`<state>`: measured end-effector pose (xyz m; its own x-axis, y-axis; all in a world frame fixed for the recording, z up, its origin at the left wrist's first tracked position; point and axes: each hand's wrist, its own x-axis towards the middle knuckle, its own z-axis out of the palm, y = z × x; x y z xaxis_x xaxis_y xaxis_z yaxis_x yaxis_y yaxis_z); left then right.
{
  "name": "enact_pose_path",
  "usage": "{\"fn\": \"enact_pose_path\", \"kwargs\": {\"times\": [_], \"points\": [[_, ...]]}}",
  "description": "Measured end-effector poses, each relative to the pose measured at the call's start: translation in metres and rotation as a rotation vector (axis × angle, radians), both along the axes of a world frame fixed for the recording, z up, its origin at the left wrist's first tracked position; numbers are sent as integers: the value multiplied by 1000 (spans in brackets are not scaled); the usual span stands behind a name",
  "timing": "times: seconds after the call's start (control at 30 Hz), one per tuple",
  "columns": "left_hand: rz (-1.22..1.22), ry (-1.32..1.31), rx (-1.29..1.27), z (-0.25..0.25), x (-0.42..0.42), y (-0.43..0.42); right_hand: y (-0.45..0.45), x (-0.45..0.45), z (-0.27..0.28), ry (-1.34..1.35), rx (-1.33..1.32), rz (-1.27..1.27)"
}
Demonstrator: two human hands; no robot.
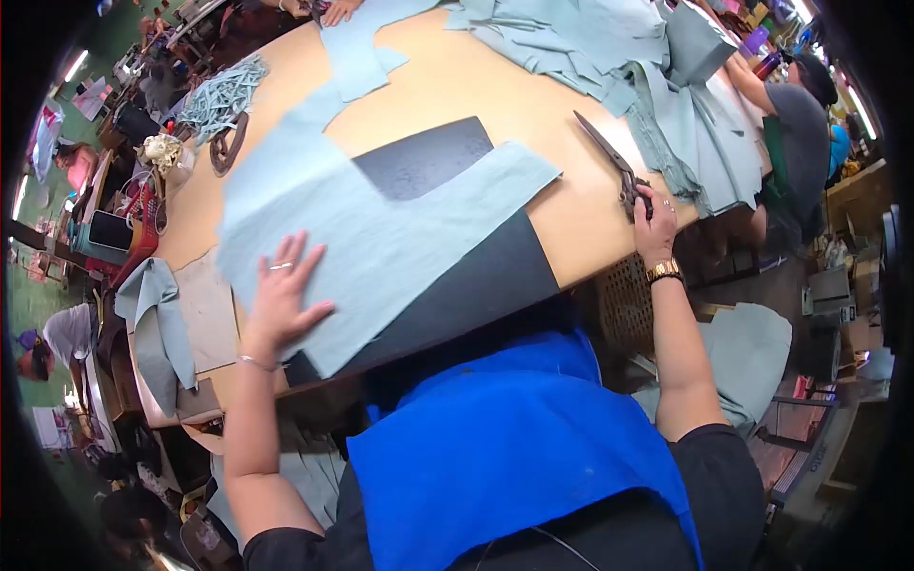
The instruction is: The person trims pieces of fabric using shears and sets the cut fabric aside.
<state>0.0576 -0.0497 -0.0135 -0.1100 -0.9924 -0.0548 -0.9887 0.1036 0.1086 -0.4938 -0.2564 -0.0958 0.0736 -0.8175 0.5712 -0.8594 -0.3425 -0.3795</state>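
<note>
My left hand [286, 300] lies with spread fingers on a light blue-green fabric piece [343, 224], near its lower left part; a ring shows on one finger. That piece covers part of a dark board [505, 266] at the table's near edge. On the right, my right hand [653, 221] has its fingers wrapped round the handles of large dark scissors [614, 157]. The blades point up and left over the bare tabletop, a little apart from the fabric's right tip.
The pale table [571, 219] bears heaped fabric [609, 57] at the far right and cut strips [224, 95] at the far left. A dark looped tool [227, 147] lies below the strips. A person [800, 133] stands at right; another person's hand [340, 11] shows at the far edge.
</note>
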Motion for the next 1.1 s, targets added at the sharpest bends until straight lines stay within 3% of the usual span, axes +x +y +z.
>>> {"fn": "enact_pose_path", "kwargs": {"times": [0.2, 0.43, 0.47, 0.53, 0.6, 0.73, 0.93, 1.0, 1.1], "points": [[3, -117, -174, 6, 54, 19, -7, -7, 27, 11, 270, 76], [-151, 179, -320, -4, -107, -69, -32, -4, 71, 375, 644, 47], [-182, 180, -328, -13, -128, -80, -29, 3, 81, 336, 814, 12], [-208, 230, -311, -27, -166, -96, -38, -13, 52, -192, 1064, 282], [-198, 276, -286, -36, -180, -107, 18, 11, 74, -593, 1038, 353], [-151, 333, -202, -45, -171, -109, 111, 30, 87, -999, 1157, 513], [-113, 491, -108, -33, -147, -96, 173, 29, 51, -1219, 1647, 599], [-135, 456, -80, -32, -145, -91, 179, 35, 43, -1385, 1661, 558], [-186, 351, -89, -32, -144, -81, 173, 42, 32, -1403, 1690, 701]]}}
